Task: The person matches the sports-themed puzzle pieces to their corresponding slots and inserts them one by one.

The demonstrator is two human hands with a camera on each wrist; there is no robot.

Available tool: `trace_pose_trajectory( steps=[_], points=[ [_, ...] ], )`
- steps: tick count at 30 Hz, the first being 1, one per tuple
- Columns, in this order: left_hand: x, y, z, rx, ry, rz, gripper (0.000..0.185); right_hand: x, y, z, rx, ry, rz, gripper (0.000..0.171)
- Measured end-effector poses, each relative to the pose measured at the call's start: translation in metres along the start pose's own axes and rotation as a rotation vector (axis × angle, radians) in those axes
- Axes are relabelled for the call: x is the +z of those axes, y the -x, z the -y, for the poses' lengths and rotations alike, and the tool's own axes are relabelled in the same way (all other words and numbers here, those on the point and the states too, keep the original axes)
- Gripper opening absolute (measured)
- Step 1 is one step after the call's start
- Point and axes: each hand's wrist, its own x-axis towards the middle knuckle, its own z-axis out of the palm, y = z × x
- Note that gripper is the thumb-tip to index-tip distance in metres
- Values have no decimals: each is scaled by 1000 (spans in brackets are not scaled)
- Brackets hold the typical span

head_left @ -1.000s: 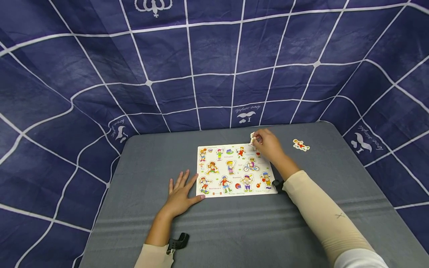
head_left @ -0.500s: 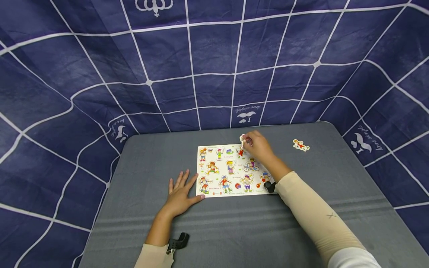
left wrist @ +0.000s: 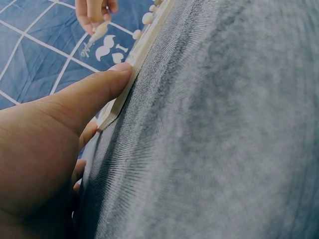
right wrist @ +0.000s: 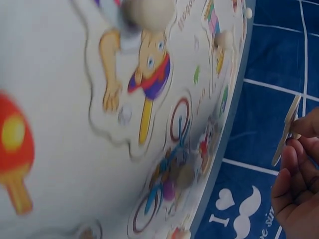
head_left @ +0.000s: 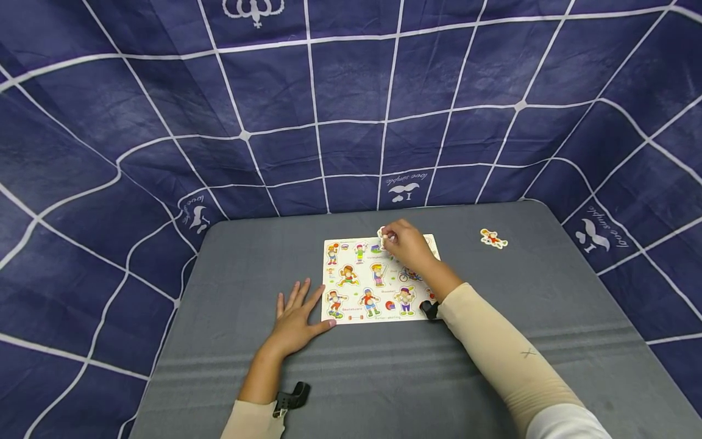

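Observation:
A white wooden peg puzzle board [head_left: 359, 281] with sports figures lies on the grey table. My left hand [head_left: 294, 326] has its fingers spread at the board's left side. Its thumb rests against the board's edge, as the left wrist view also shows. Over the board's back edge, my right hand [head_left: 408, 247] pinches a thin puzzle piece [right wrist: 287, 132] between thumb and fingers. The piece is held on edge, and its picture is turned out of sight. The right hand covers part of the board's top row in the head view.
Another loose puzzle piece [head_left: 493, 238], a red-clothed figure, lies on the table [head_left: 362, 378] right of the board. Round knobs [right wrist: 224, 40] stick up from the seated pieces. A blue checked cloth [head_left: 351, 152] hangs behind and at both sides.
My right hand has moved left along the board's back edge with the pinched puzzle piece. The left hand, the board and the loose piece have stayed in place.

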Motion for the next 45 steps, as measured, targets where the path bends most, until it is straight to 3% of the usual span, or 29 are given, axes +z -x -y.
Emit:
trace_pose_trajectory(
  steps=[6,14,21,27,45],
  points=[
    [1,1,0,5,-4,-21,91,12,-2,5,-17,5,25,20],
    [0,0,0,-11,-5,24,93,26,-5,10,-22,15,50,19],
    [2,0,1,0,0,-8,92,38,-9,14,-20,52,119,18],
    [1,0,2,-19,-4,28,93,45,-14,18,-16,95,157,16],
    [3,-1,2,0,4,-17,92,59,-24,16,-41,155,202,12]
  ],
)
